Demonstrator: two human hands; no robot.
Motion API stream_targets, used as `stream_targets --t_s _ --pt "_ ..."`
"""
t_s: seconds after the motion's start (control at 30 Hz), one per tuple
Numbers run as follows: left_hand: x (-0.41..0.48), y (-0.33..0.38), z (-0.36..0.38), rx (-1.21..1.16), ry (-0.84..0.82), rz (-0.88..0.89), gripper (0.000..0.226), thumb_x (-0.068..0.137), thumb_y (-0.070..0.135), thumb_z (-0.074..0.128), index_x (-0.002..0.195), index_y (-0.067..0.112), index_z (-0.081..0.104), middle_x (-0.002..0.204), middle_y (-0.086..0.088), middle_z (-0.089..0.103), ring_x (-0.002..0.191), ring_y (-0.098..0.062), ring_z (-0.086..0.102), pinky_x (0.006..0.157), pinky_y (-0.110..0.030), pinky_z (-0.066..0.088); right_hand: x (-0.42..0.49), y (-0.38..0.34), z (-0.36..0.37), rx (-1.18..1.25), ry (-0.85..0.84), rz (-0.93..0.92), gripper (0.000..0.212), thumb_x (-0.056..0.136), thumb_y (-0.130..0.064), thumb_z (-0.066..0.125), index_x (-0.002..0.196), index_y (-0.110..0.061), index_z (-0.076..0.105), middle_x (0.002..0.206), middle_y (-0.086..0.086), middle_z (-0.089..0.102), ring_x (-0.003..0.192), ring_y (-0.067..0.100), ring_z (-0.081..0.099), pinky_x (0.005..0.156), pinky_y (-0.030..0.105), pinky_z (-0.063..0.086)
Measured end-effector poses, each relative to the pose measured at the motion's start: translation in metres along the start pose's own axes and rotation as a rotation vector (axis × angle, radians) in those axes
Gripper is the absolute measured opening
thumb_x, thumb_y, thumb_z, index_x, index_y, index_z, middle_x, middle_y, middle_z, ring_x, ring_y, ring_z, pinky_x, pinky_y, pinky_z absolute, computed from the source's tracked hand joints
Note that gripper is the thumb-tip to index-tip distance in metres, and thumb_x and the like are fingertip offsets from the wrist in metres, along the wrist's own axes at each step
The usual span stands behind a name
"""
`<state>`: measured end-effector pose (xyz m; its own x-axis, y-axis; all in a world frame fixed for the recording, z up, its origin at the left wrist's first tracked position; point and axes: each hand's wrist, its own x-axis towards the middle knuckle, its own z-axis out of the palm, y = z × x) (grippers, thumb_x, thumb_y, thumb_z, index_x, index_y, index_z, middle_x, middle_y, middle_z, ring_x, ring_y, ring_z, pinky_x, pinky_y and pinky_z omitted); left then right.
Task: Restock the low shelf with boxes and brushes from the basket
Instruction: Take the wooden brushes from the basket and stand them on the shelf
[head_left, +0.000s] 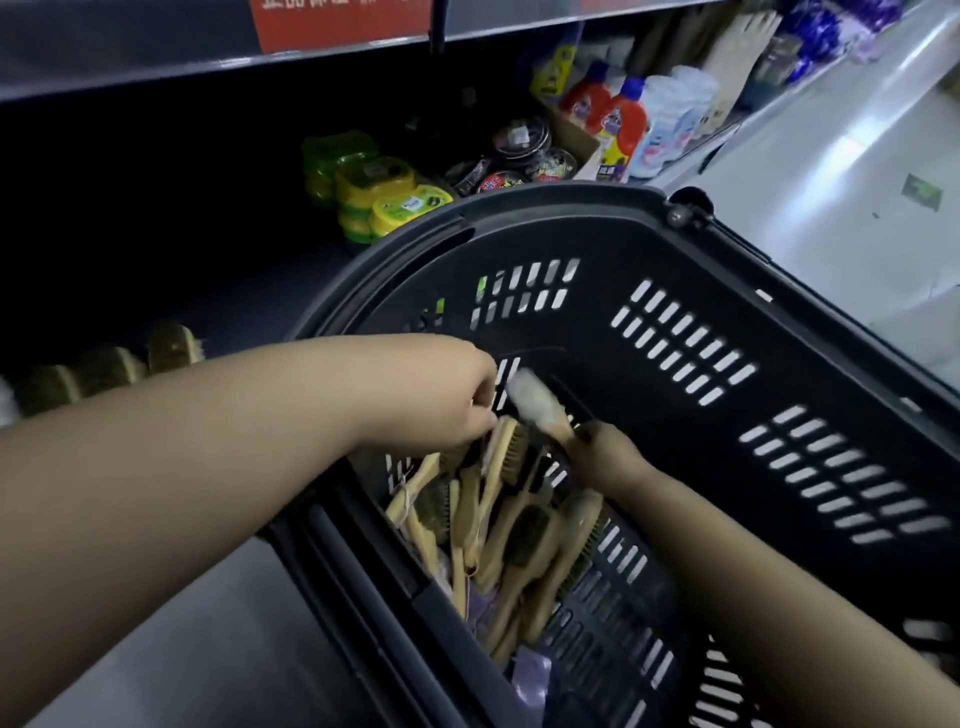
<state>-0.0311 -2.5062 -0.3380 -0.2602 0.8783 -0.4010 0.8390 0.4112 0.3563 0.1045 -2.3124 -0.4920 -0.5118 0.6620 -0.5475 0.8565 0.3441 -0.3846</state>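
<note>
Right hand (602, 454) clamps the white-bristled brush (535, 402), left hand (452, 395) grasp unclear in the brush pile (519, 540); best lift clear toward the low shelf (223, 301) at ten o'clock.

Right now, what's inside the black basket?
Wooden-handled brushes piled in the basket, a purple item beneath them. The right hand grips a pale-bristled brush; the left hand touches the pile. Whatever else lies under the brushes is covered.

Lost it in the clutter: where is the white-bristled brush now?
Head view, centre, inside the basket: the right hand holds the white-bristled brush by its handle above the brush pile, beside the left hand.
</note>
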Motion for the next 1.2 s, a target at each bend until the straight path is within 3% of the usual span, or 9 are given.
stream_targets --t_s 0.13,0.3,0.47,0.63,0.77,0.87,0.93,1.07,1.2 --pt "0.005 0.002 -0.003 -0.314 -0.022 -0.068 0.033 0.101 0.028 0.034 0.105 0.011 0.063 0.096 0.004 0.070 0.086 -0.014 0.064 0.075 -0.026 0.047 -0.057 -0.030 -0.022 1.166 -0.507 0.034 0.019 0.099 -0.008 0.037 0.110 -0.004 0.052 0.079 0.012 0.067 0.070 0.020 0.065 0.063 0.032 0.056" --pt "0.000 0.006 -0.002 -0.426 -0.020 -0.094 0.046 0.097 0.047 0.036 0.080 0.015 0.065 0.085 -0.001 0.068 0.082 -0.020 0.062 0.083 -0.035 0.045 -0.114 -0.066 -0.032 1.189 -0.715 -0.286 0.031 0.091 -0.021 0.049 0.118 -0.008 0.053 0.097 0.011 0.069 0.083 0.020 0.068 0.074 0.033 0.057" --pt "-0.005 0.007 -0.002 -0.847 0.089 -0.066 0.032 0.096 0.040 0.044 0.105 0.017 0.065 0.088 -0.002 0.071 0.086 -0.015 0.065 0.084 -0.030 0.048 -0.137 -0.091 -0.028 1.290 -0.624 -0.351 0.033 0.088 -0.025 0.048 0.115 -0.012 0.058 0.082 0.006 0.063 0.071 0.011 0.064 0.064 0.028 0.057" --pt "-0.011 0.006 -0.005 -1.094 0.166 -0.006 0.020 0.089 0.033 0.058 0.093 0.016 0.069 0.080 0.002 0.073 0.081 -0.008 0.069 0.091 -0.030 0.050 -0.131 -0.095 -0.023 1.407 -0.769 -0.384 0.032 0.090 -0.036 0.046 0.095 -0.015 0.071 0.067 0.000 0.055 0.060 0.011 0.054 0.072 0.029 0.054" --pt "-0.015 0.010 -0.005 -1.145 0.291 -0.031 0.011 0.090 0.022 0.059 0.100 0.020 0.061 0.083 0.002 0.072 0.073 -0.004 0.069 0.060 -0.014 0.053 -0.096 -0.076 -0.003 1.110 -0.642 -0.329 0.029 0.093 -0.032 0.048 0.096 -0.017 0.073 0.081 -0.001 0.068 0.073 0.012 0.064 0.074 0.030 0.055" --pt "-0.016 0.010 -0.004 -1.141 0.277 -0.065 0.019 0.093 0.018 0.054 0.110 0.010 0.057 0.079 -0.001 0.073 0.067 -0.003 0.069 0.050 -0.012 0.051 -0.052 -0.050 0.026 0.396 -0.222 -0.174 0.022 0.095 -0.023 0.049 0.107 -0.015 0.065 0.093 0.004 0.067 0.089 0.023 0.063 0.085 0.038 0.052" --pt "-0.017 0.011 -0.003 -1.130 0.268 -0.076 0.016 0.094 0.019 0.052 0.109 0.013 0.054 0.072 -0.002 0.073 0.062 -0.007 0.069 0.055 -0.020 0.056 -0.030 -0.036 0.050 -0.030 -0.163 -0.104 0.030 0.096 -0.033 0.047 0.118 -0.016 0.058 0.106 0.004 0.060 0.101 0.024 0.059 0.085 0.031 0.044" --pt "-0.017 0.010 -0.001 -1.076 0.298 -0.124 0.009 0.095 0.020 0.051 0.103 0.020 0.055 0.070 0.004 0.060 0.056 -0.003 0.058 0.055 -0.018 0.049 -0.014 -0.027 0.094 -0.061 -0.209 0.066 0.032 0.091 -0.052 0.047 0.087 -0.022 0.055 0.077 -0.005 0.054 0.064 0.009 0.049 0.058 0.023 0.037" --pt "-0.017 0.011 -0.002 -1.047 0.294 -0.185 0.017 0.096 0.008 0.047 0.102 0.019 0.058 0.081 0.002 0.060 0.069 -0.007 0.055 0.062 -0.020 0.047 -0.012 -0.023 0.095 0.018 -0.174 0.060 0.025 0.090 -0.039 0.056 0.098 -0.016 0.055 0.093 0.005 0.059 0.074 0.016 0.054 0.065 0.025 0.042"
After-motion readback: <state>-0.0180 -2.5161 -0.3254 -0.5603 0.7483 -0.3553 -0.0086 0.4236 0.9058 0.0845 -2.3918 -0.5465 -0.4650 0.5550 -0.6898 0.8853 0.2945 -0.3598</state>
